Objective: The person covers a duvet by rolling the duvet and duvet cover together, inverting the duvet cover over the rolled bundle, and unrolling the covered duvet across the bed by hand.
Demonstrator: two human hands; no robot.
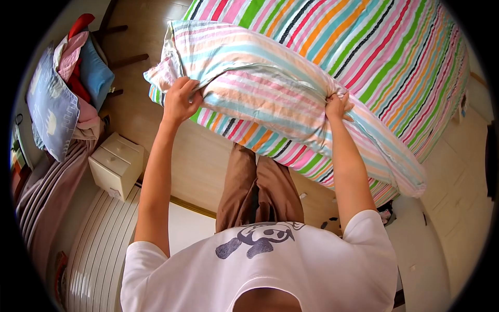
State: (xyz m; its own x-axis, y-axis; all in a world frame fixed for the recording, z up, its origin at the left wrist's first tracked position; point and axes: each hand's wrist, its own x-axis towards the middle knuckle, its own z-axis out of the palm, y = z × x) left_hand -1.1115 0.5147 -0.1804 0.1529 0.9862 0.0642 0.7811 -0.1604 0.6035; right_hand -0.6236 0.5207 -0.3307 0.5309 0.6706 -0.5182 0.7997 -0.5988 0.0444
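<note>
A pale quilt [270,96] with pink, peach and light blue stripes lies folded lengthwise in a long strip near the edge of the bed. My left hand [182,101] pinches its edge close to the left end, where layers of fabric part. Farther right, my right hand [338,106] grips a bunched part of the same quilt, and creases run out from those fingers. The quilt's right end trails down over the bed's near corner. Under it spreads a brightly striped bed sheet [384,57] in green, orange, pink and black.
To the left, a chair holds a blue pillow [54,104] and other piled cloths. A small cream cabinet [117,164] stands below it, beside a white ribbed radiator-like panel [101,244]. Wooden floor [202,161] shows between the cabinet and the bed.
</note>
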